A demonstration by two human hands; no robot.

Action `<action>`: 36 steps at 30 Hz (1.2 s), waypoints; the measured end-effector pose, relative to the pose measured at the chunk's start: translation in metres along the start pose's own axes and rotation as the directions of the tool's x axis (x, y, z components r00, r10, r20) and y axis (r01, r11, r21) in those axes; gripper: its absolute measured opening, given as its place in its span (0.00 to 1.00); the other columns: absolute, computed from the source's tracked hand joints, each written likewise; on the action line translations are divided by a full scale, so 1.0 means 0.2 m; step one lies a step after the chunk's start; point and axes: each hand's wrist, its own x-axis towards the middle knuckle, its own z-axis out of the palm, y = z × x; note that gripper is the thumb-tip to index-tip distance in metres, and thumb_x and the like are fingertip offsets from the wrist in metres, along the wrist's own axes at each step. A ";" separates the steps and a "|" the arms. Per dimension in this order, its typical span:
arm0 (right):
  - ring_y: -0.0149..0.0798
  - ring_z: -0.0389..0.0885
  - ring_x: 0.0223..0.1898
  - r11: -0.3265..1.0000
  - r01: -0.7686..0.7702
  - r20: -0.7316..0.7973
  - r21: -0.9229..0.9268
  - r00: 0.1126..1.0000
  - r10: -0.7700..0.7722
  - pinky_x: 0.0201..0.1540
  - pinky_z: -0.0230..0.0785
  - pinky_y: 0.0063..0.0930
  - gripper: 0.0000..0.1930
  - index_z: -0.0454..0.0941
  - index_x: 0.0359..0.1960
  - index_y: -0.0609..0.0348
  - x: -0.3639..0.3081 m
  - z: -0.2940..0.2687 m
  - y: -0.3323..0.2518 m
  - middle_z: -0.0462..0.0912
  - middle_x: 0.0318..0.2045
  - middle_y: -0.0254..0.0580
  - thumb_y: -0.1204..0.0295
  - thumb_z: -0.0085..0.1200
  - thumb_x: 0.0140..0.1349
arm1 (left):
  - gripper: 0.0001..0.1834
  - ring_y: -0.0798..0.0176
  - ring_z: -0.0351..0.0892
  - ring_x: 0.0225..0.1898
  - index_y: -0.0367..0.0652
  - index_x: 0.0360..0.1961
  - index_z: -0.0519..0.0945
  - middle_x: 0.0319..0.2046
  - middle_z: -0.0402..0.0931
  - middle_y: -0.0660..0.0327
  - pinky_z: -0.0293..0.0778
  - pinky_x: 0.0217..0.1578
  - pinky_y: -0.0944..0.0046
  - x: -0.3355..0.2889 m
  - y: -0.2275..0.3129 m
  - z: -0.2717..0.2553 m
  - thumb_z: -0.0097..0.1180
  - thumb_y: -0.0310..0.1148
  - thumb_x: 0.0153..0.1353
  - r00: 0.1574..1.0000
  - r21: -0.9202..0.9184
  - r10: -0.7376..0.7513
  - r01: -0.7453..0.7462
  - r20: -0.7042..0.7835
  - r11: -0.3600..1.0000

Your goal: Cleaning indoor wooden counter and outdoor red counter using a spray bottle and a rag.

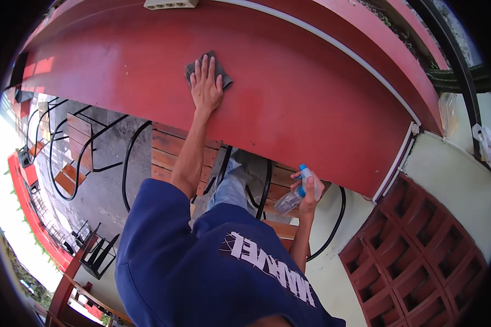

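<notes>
A long red counter (305, 103) stretches across the view in front of me. My left hand (206, 90) lies flat on a dark grey cloth (222, 76), fingers stretched out and slightly spread, pressing it onto the counter top. Part of the cloth is hidden under the palm. Below the counter's near edge, on the right, my right hand (310, 196) is closed around a clear spray bottle (289, 201) with a blue collar and nozzle tip. The bottle is tilted, and its trigger is partly covered by the fingers.
A power strip (171, 4) sits at the counter's far edge, and a white conduit (333, 41) runs along the back. Wooden slatted chairs (163, 150) with black metal frames stand under the near edge. A red vent-block wall (414, 250) is at the lower right.
</notes>
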 end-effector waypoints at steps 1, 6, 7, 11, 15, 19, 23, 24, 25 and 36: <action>0.32 0.76 0.23 1.000 -0.013 -0.021 0.012 1.000 0.013 0.26 0.68 0.25 0.30 0.77 0.40 0.73 -0.02 0.00 0.00 0.81 0.31 0.47 0.49 0.45 0.65 | 0.31 0.49 0.48 0.72 0.48 0.71 0.58 0.72 0.50 0.57 0.53 0.65 0.46 0.07 -0.12 0.01 0.41 0.43 0.68 0.998 0.052 -0.046 0.049 -0.046 0.997; 0.32 0.77 0.22 0.999 0.000 -0.052 0.050 0.999 0.003 0.26 0.69 0.25 0.31 0.77 0.43 0.73 -0.07 -0.03 0.03 0.81 0.31 0.47 0.48 0.45 0.65 | 0.30 0.38 0.45 0.71 0.46 0.69 0.60 0.72 0.49 0.53 0.49 0.65 0.38 0.25 -0.24 0.19 0.40 0.45 0.69 0.883 0.140 -0.397 0.439 -0.251 0.888; 0.32 0.77 0.22 0.997 -0.009 -0.076 0.071 0.997 0.014 0.26 0.69 0.25 0.31 0.77 0.43 0.73 -0.08 -0.03 0.03 0.81 0.31 0.47 0.48 0.45 0.65 | 0.31 0.36 0.44 0.71 0.44 0.69 0.60 0.72 0.49 0.54 0.46 0.66 0.37 0.26 -0.11 0.20 0.40 0.46 0.68 0.893 0.089 -0.386 0.414 -0.230 0.906; 0.32 0.77 0.23 0.996 -0.031 -0.078 0.079 0.996 0.037 0.26 0.69 0.24 0.31 0.76 0.44 0.73 -0.05 -0.01 0.06 0.81 0.32 0.47 0.49 0.45 0.65 | 0.32 0.39 0.42 0.72 0.43 0.69 0.59 0.72 0.49 0.56 0.43 0.68 0.39 0.03 0.62 0.20 0.42 0.44 0.67 0.999 -0.091 0.010 -0.008 0.031 0.996; 0.32 0.78 0.23 0.998 -0.014 -0.036 0.059 0.999 0.017 0.27 0.69 0.24 0.30 0.76 0.44 0.73 0.00 0.04 -0.02 0.82 0.33 0.47 0.49 0.45 0.65 | 0.34 0.45 0.39 0.74 0.49 0.71 0.57 0.73 0.46 0.61 0.41 0.70 0.43 -0.32 1.11 0.19 0.43 0.48 0.66 0.822 -0.370 0.519 -0.418 0.236 0.830; 0.31 0.77 0.24 0.997 0.020 -0.037 0.077 0.999 -0.017 0.27 0.70 0.24 0.29 0.77 0.43 0.72 0.06 0.02 -0.02 0.82 0.32 0.47 0.50 0.45 0.66 | 0.32 0.51 0.41 0.74 0.62 0.70 0.59 0.73 0.47 0.63 0.42 0.70 0.46 -0.21 1.00 0.25 0.43 0.53 0.66 0.666 -0.477 0.735 -0.609 0.127 0.634; 0.31 0.77 0.24 0.999 -0.006 -0.060 0.045 0.998 0.009 0.27 0.69 0.24 0.28 0.77 0.41 0.72 0.10 -0.01 0.02 0.81 0.32 0.47 0.51 0.44 0.66 | 0.32 0.51 0.44 0.73 0.62 0.71 0.59 0.73 0.47 0.63 0.47 0.69 0.46 0.22 0.59 0.21 0.43 0.53 0.66 0.903 -0.236 0.411 -0.375 0.124 0.896; 0.31 0.76 0.23 1.000 -0.022 -0.046 0.013 0.999 0.023 0.27 0.69 0.24 0.28 0.77 0.41 0.72 0.09 -0.04 0.02 0.81 0.31 0.46 0.51 0.44 0.66 | 0.32 0.51 0.45 0.73 0.61 0.71 0.57 0.73 0.47 0.62 0.49 0.68 0.46 0.33 0.44 0.20 0.43 0.52 0.67 0.940 -0.171 0.324 -0.303 0.107 0.937; 0.31 0.76 0.23 1.000 -0.016 -0.057 0.004 0.998 0.017 0.26 0.69 0.24 0.28 0.77 0.40 0.71 0.09 -0.05 0.02 0.80 0.30 0.45 0.51 0.44 0.66 | 0.33 0.51 0.45 0.73 0.59 0.72 0.56 0.73 0.47 0.62 0.49 0.68 0.46 0.42 0.27 0.20 0.42 0.52 0.67 0.968 -0.113 0.241 -0.232 0.065 0.966; 0.31 0.77 0.22 0.999 -0.051 -0.193 0.017 0.980 0.054 0.25 0.67 0.23 0.27 0.78 0.36 0.68 -0.11 -0.12 0.15 0.82 0.30 0.45 0.50 0.44 0.66 | 0.38 0.39 0.40 0.73 0.43 0.71 0.55 0.73 0.46 0.57 0.42 0.68 0.37 0.53 0.38 0.33 0.39 0.55 0.67 0.996 -0.049 0.053 -0.056 -0.068 0.997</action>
